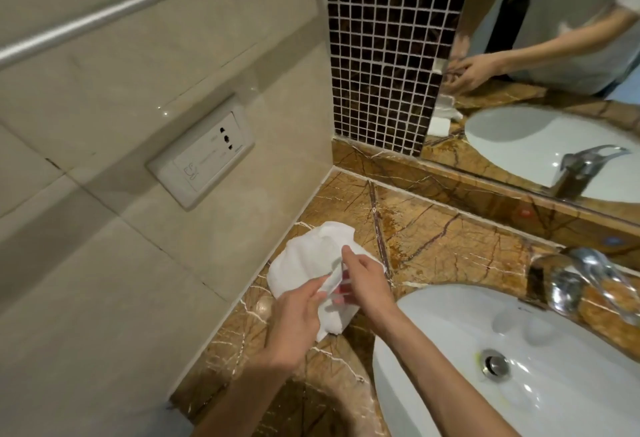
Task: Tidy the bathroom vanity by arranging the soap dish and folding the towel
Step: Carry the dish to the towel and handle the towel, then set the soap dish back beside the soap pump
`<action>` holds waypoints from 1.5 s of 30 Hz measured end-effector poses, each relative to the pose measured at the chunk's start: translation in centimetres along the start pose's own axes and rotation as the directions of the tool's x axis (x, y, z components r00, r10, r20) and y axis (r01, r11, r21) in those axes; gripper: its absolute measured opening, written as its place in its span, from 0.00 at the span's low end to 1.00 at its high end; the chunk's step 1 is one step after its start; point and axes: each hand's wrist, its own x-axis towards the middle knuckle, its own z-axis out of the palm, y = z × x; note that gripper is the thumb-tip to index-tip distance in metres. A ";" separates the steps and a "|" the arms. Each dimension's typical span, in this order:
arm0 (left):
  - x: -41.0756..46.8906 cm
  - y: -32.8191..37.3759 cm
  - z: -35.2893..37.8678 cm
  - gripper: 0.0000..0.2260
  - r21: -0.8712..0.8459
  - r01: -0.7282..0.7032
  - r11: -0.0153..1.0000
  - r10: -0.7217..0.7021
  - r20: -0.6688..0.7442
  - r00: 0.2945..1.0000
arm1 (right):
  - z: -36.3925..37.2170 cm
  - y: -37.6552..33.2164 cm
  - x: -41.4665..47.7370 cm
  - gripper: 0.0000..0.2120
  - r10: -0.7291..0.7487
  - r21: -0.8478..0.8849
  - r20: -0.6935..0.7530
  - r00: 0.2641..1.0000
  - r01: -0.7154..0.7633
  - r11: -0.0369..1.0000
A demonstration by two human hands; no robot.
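A white towel (pixel 306 260) lies crumpled on the brown marble vanity top (pixel 443 239), close to the left wall. My left hand (pixel 294 322) pinches the near part of the towel from the left. My right hand (pixel 363 280) grips the same part from the right, lifting a fold a little off the counter. A small pale item with a red mark shows between my fingers; I cannot tell what it is. No soap dish is visible.
A white oval sink (pixel 450 350) with a metal drain (pixel 497 365) lies to the right. A chrome faucet (pixel 585 284) stands behind it. A mirror (pixel 554 55) and dark mosaic tiles (pixel 381 55) cover the back wall. The left wall carries a socket panel (pixel 204 156) and a rail (pixel 104 17).
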 end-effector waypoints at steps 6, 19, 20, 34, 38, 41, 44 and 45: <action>0.3 2.7 1.7 0.19 0.404 -0.372 0.836 0.326 0.180 0.928 | -0.8 0.8 -0.9 0.08 -0.009 0.055 -0.233 0.972 0.023 0.998; -1.4 8.3 10.9 0.18 -0.163 -0.166 0.973 0.207 0.284 0.936 | -13.1 4.5 -8.4 0.15 0.064 0.283 -0.630 0.774 0.152 0.947; -1.7 9.2 11.8 0.17 -0.212 -0.089 0.973 0.150 0.292 0.945 | -14.3 4.7 -9.4 0.15 0.055 0.268 -0.639 0.768 0.156 0.951; -12.9 22.2 27.7 0.07 -0.236 0.300 0.924 -0.044 0.714 0.699 | -35.1 10.6 -23.7 0.12 0.027 0.163 -0.653 0.757 0.106 0.981; -16.6 24.8 31.6 0.08 -0.309 0.364 0.879 -0.065 0.678 0.732 | -39.5 11.5 -26.7 0.09 0.023 0.185 -0.622 0.782 0.118 0.976; -18.3 26.2 33.4 0.07 -0.356 0.370 0.858 -0.063 0.641 0.765 | -41.9 11.9 -28.0 0.10 0.050 0.199 -0.626 0.778 0.097 0.975; -18.9 27.3 34.7 0.07 -0.387 0.344 0.856 -0.061 0.585 0.808 | -43.3 12.2 -28.2 0.09 0.087 0.202 -0.648 0.756 0.060 0.978; -19.0 27.6 35.0 0.07 -0.388 0.335 0.859 -0.064 0.567 0.821 | -43.7 12.2 -28.0 0.08 0.091 0.204 -0.658 0.747 0.060 0.977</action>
